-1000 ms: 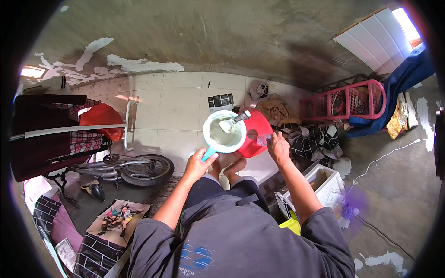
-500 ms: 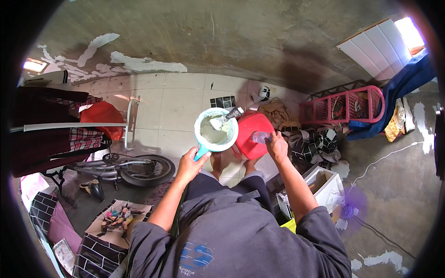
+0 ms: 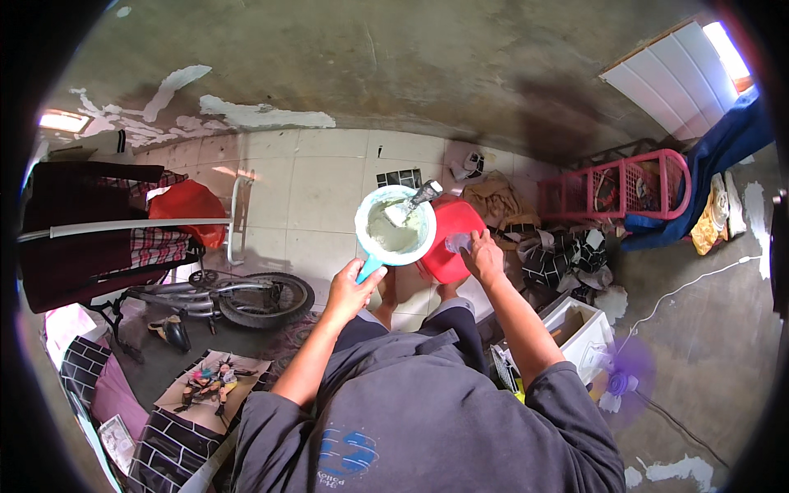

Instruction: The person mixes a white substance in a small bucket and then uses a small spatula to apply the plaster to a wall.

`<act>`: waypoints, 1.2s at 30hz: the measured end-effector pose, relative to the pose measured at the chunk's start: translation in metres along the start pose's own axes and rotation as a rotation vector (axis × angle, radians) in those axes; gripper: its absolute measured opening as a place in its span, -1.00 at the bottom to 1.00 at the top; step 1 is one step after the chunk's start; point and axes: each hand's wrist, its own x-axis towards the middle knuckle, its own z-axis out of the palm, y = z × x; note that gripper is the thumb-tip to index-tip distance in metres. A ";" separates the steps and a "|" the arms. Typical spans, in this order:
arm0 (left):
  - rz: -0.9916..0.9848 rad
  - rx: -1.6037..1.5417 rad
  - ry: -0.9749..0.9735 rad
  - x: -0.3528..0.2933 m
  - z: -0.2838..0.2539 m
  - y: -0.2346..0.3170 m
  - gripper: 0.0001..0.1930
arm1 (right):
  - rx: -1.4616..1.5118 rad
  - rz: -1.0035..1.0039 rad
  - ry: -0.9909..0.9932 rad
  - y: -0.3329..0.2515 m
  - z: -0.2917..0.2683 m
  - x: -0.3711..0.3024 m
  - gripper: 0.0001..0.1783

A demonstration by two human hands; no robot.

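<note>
My left hand (image 3: pixel 350 292) is closed round the blue handle of a light blue plastic dipper (image 3: pixel 371 269), held out in front of my body. Inside the dipper is a whitish, thick paste (image 3: pixel 391 237). A scraper (image 3: pixel 427 192) with a dark, paste-smeared handle leans in it, its blade in the paste and its handle over the far right rim. My right hand (image 3: pixel 485 256) grips a small clear plastic cup (image 3: pixel 457 242) over a red stool (image 3: pixel 460 215). Whether the cup touches the stool I cannot tell. What is in the cup is unclear.
A bicycle (image 3: pixel 261 300) lies at the left, beside a clothes rack (image 3: pixel 140 224). A pink rack (image 3: pixel 612 187) and heaped cloths (image 3: pixel 493 201) are at the right. Near my right arm stand a white box (image 3: pixel 579 329) and a spinning purple fan (image 3: pixel 622 383). White patches (image 3: pixel 263 112) mark the grey wall.
The dipper and my left hand have shifted a little to the right in view. My right hand with the cup has moved slightly left, closer to the dipper.
</note>
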 end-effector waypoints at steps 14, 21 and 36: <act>0.199 0.293 0.040 -0.023 -0.012 0.039 -0.65 | 0.447 -0.353 0.361 -0.120 -0.213 -0.027 -0.44; 0.318 0.264 0.087 -0.044 -0.024 0.064 -0.64 | -0.113 -0.534 0.000 -0.158 -0.233 -0.031 -0.63; 0.349 0.292 0.374 -0.091 -0.047 0.028 -0.57 | -0.464 -0.932 0.201 -0.229 -0.237 -0.037 -0.77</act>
